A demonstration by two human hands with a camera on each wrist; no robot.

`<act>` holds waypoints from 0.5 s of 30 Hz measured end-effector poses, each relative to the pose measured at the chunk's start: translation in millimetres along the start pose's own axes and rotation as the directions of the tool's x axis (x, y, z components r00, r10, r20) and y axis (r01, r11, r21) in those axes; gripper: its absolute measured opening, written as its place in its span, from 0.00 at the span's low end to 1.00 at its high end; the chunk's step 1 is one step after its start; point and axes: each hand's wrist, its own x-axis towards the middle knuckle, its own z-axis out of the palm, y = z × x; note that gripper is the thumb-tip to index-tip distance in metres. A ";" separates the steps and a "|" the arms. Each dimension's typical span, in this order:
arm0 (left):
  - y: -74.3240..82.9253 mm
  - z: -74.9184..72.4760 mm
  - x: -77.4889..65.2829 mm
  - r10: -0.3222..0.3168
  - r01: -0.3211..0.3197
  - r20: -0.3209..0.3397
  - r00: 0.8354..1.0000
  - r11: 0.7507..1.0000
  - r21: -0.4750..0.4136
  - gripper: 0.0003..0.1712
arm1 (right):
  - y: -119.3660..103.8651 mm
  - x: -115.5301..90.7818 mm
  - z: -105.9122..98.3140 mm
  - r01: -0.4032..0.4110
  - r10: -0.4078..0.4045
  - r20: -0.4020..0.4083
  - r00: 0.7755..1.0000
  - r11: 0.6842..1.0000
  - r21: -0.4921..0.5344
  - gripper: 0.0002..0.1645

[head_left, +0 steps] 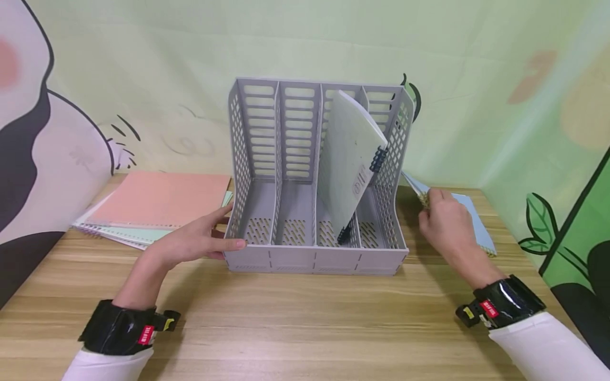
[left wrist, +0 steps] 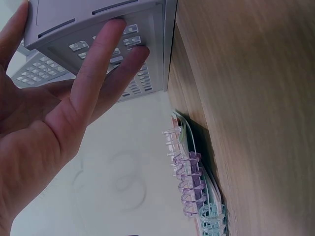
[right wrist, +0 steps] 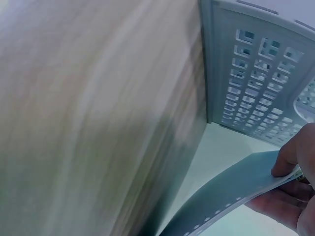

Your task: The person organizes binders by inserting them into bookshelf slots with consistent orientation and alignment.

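A grey file rack (head_left: 314, 259) with upright dividers stands on the table. In one of its right-hand slots leans a pale spiral notebook (head_left: 350, 159) with dark binding rings. My left hand (head_left: 195, 238) touches the rack's front left corner, thumb on the front edge. Its fingers (left wrist: 96, 69) lie extended against the perforated side wall in the left wrist view. To the right of the rack, my right hand (head_left: 448, 219) pinches a light blue spiral notebook (right wrist: 231, 184), which is tilted up and bends. Another blue notebook part (head_left: 476, 217) shows beyond this hand; whether it is separate I cannot tell.
Left of the rack lies a stack of spiral notebooks, a salmon-coloured notebook (head_left: 162, 198) on top and a mint notebook (head_left: 138, 233) below. Purple binding rings (left wrist: 189, 184) show at the stack's edge. A patterned cloth (head_left: 310, 42) hangs behind the wooden table (head_left: 295, 323).
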 end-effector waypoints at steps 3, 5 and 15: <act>0.5 0.0 -0.4 0.003 -0.003 0.003 1.000 1.000 0.001 0.60 | 0.3 2.6 -2.7 -0.001 0.001 -0.042 0.999 1.000 0.016 0.10; 0.9 -0.2 -0.8 -0.001 0.001 0.001 1.000 1.000 0.002 0.61 | 0.2 4.6 -4.9 -0.004 0.005 -0.057 0.998 1.000 0.026 0.10; 0.8 -0.9 -0.9 -0.001 0.001 0.005 1.000 1.000 0.000 0.61 | -4.4 9.7 -17.3 -0.116 0.117 -0.009 0.993 0.989 0.088 0.10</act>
